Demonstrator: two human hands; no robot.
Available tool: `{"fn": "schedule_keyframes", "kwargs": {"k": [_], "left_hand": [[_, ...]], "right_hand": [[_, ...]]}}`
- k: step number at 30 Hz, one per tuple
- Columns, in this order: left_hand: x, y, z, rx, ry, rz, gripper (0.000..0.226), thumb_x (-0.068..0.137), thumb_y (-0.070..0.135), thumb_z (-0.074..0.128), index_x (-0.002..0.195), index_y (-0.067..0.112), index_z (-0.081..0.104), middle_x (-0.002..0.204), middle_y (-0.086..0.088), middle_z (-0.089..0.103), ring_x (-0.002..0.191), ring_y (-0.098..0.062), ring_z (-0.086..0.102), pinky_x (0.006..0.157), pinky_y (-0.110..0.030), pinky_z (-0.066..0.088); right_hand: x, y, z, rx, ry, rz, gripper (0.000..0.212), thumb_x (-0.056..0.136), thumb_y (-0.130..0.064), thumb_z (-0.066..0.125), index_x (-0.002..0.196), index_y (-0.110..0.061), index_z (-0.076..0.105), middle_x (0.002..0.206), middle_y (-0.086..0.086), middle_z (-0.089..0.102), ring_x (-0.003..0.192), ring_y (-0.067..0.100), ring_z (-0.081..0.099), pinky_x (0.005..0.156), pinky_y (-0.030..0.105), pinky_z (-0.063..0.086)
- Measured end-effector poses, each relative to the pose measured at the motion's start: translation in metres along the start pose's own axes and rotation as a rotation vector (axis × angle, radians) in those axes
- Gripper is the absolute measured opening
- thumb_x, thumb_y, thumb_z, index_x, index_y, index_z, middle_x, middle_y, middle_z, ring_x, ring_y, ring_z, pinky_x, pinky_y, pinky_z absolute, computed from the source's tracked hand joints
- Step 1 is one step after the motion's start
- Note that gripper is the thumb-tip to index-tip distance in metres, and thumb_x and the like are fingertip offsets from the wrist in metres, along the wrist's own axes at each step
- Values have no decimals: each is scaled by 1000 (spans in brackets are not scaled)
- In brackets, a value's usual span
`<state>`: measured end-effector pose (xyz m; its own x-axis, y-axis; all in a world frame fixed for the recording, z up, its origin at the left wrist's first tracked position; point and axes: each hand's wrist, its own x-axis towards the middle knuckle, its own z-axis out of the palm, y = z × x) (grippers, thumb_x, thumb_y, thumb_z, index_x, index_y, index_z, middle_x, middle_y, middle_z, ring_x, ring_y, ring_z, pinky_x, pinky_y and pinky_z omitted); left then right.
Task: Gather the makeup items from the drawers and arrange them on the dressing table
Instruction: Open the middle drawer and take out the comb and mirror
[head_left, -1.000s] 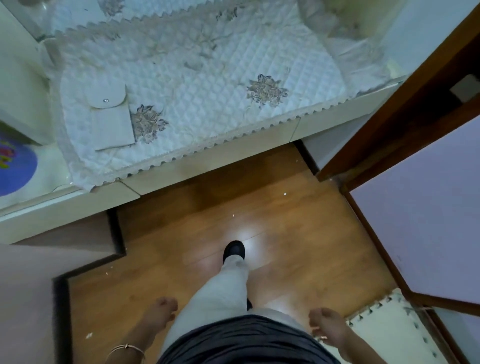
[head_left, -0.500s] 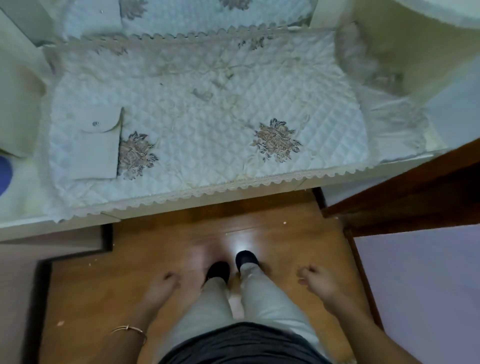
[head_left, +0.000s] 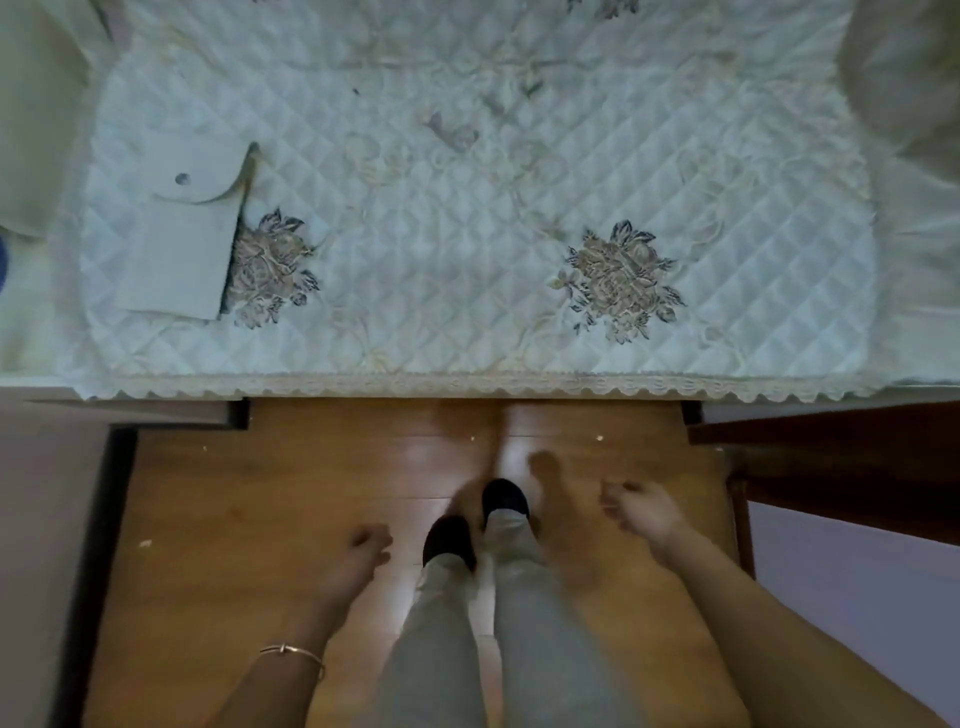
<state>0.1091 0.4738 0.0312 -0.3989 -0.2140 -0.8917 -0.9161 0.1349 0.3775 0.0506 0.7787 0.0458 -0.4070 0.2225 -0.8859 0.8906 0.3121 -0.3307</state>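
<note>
Cloth (head_left: 467, 218): far part cut by the top edge; the surface under it is hidden.
Pouch (head_left: 176, 249): flap down, inside hidden.
Blue thing (head_left: 2, 260): only a sliver at the left edge; cannot tell what it is.
Pale shape (head_left: 909, 78): far right, blurred, cut by two edges.
Brown panel (head_left: 831, 457): right, cut by the edge; probably a door.
Left hand (head_left: 363, 551): smeared, fingers run together.
Right hand (head_left: 644, 512): blurred, fingertips unclear.
Specks (head_left: 600, 438): on the floor (head_left: 260, 493), too small to tell.

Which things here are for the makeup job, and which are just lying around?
For the job: dressing table, left hand, right hand, both empty. No makeup shows.
Just lying about: quilted cover, white pouch, blue thing at the left edge.
</note>
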Motion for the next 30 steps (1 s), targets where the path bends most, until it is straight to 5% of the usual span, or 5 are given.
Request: {"fn": "schedule_keyframes", "kwargs": {"k": [4,9,16,24,30], "left_hand": [[45,33,0,-153,-2,45,18,95,15,44,110,12,54,113,-9,57,101,-23,55,84,-31,40],[101,71,-12,-412,0,117,32,97,12,37,128,12,44,119,-4,51,107,-19,52,93,-32,39],[121,99,-31,-689,-10,78,29,92,-3,36,79,15,54,84,0,59,80,-7,59,71,-23,47],[88,61,-38,-655,-95,47,28,95,5,32,78,17,50,87,1,59,85,-12,59,74,-25,43],[26,22,-51,-463,67,204,22,93,4,43,86,20,58,97,-2,63,86,-15,60,80,-27,45]], "right_hand": [[24,-32,32,167,-38,6,29,93,-14,47,115,1,59,104,20,65,107,37,58,97,46,43],[61,-54,57,612,-40,0,16,94,-16,48,109,-17,51,102,0,59,80,10,56,74,23,44],[72,-64,64,978,-67,-8,11,94,-10,44,90,-16,53,94,0,56,86,10,59,76,25,46],[38,-34,70,928,-68,37,38,95,-11,44,132,-10,40,116,3,55,85,13,58,70,25,43],[-31,0,76,422,107,-141,26,93,-17,48,118,-14,51,115,8,57,100,22,55,92,35,43]]}}
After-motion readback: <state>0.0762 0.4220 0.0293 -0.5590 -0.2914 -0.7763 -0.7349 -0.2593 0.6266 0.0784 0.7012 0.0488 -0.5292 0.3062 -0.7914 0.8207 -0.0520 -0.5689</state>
